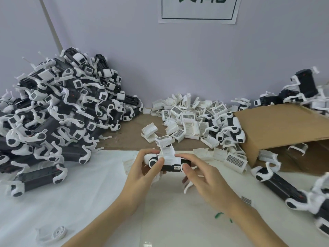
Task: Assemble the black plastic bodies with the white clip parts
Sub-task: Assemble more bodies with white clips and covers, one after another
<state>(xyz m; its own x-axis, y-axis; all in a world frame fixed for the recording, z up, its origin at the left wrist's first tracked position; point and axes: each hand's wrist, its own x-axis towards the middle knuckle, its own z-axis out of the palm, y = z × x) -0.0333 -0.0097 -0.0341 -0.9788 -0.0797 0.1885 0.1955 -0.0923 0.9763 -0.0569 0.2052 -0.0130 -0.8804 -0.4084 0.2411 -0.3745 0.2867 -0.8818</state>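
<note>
As both hands work above the white cloth-covered table (89,202) | left hand (142,168) and right hand (201,175) grip a long black plastic body (171,167), thumbs pressing a ribbed white clip part (167,152) | risk: uneven pressure likely seats it crooked

The black body (175,167) and white clip (167,151) look like smooth, faintly glossy plastic, as does the heap (53,107) at nine o'clock, while the cover (89,193) is matt white sheet, the box (277,125) at three o'clock plain matt brown cardboard.
</note>
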